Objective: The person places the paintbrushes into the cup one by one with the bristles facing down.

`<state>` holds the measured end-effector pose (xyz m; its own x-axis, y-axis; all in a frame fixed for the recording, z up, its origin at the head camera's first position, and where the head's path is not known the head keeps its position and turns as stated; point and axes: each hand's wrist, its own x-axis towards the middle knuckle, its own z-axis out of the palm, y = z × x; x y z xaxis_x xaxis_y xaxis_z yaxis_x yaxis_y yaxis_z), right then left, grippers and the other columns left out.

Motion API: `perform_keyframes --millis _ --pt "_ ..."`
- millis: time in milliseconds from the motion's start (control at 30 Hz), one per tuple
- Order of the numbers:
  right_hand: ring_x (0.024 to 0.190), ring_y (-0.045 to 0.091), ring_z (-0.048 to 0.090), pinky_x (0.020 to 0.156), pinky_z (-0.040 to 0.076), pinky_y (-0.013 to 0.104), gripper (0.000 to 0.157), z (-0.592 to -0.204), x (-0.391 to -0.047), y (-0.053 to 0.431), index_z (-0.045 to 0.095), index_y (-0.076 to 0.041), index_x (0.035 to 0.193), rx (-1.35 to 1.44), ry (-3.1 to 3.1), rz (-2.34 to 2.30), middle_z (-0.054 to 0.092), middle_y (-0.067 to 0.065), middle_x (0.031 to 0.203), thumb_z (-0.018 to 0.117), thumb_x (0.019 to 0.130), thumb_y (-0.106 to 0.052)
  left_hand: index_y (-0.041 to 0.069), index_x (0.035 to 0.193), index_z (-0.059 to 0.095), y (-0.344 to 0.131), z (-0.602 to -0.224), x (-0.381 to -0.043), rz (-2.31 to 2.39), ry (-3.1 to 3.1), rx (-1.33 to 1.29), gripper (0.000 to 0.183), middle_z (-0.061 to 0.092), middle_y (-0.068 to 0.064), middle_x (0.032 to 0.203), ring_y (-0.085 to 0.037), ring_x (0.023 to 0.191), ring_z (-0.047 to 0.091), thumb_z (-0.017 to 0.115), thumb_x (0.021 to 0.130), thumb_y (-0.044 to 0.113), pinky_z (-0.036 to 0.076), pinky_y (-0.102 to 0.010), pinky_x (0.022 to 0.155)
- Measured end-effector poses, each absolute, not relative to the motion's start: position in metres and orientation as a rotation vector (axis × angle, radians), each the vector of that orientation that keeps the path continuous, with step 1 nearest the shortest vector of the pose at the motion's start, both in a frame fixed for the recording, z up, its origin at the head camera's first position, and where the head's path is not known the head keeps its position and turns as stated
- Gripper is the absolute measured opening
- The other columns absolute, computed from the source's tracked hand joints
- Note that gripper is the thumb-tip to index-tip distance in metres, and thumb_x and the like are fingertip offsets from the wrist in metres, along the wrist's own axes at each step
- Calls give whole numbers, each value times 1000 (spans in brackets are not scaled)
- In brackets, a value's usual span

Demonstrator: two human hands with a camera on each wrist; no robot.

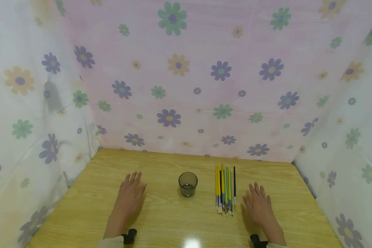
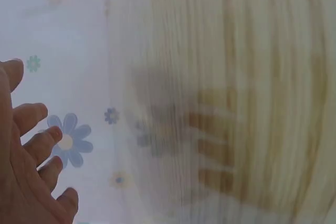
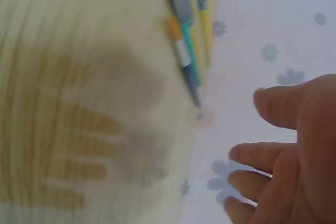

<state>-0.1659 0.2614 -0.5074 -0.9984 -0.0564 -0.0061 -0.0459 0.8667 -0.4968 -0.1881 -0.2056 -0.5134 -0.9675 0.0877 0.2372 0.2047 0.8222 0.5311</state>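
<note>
Several slim paintbrushes [image 1: 225, 189] lie side by side on the wood-grain table [image 1: 161, 220], their long axes running roughly from twelve to six o'clock, bristles toward six. The right hand [image 1: 258, 205] is the nearer one: the paintbrushes lie at about ten o'clock from it, close but not touching. Its fingers are loosely spread, thumb set apart, holding nothing. The left hand [image 1: 131, 195], well apart from them, is likewise spread and empty. At about three o'clock from it, a smoky glass tumbler [image 1: 188, 186] stands upright, between that hand and the paintbrushes.
</note>
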Motion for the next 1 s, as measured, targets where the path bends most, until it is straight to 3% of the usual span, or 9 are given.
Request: perform_keyframes --millis 167,333,467,600,800,1000 --pt "142 60 27 111 34 72 58 -503 -162 260 30 15 152 -36 2850 -1133 25 42 155 47 109 -21 -4 156 34 -194 -517 -188 -1202 -2718 -316 58 29 -29 161 -53 151 14 40 112 33 16 -74 117" --pt "128 50 54 94 58 50 52 -501 -166 264 40 11 149 125 2672 -1431 43 36 149 49 109 -20 -3 150 46 -173 -527 -191 -1464 -2505 -445 47 44 -25 154 -46 145 37 49 109 22 35 -65 114" --pt "121 43 61 87 61 41 50 -503 -175 270 41 14 147 189 2501 -1645 49 37 142 49 109 -17 2 143 57 -149 -533 -195 -1609 -2329 -560 39 55 -22 146 -41 138 49 56 106 13 43 -58 109" --pt "124 42 60 92 60 43 52 -507 -188 274 37 17 147 187 2370 -1767 48 38 143 48 109 -17 3 138 61 -128 -537 -203 -1735 -2188 -624 36 59 -23 141 -40 134 53 59 103 6 45 -55 109" --pt "126 42 59 92 61 42 52 -514 -206 277 36 17 148 169 2307 -1807 48 38 143 48 109 -15 5 145 54 -114 -534 -215 -1972 -2167 -593 47 49 -24 151 -39 142 44 65 100 10 41 -53 115" --pt "117 32 67 90 62 39 52 -517 -224 276 36 18 147 191 2249 -1824 50 38 141 49 108 -13 7 155 42 -111 -528 -228 -2089 -2323 -646 64 37 -20 161 -35 151 32 70 98 14 33 -55 121"
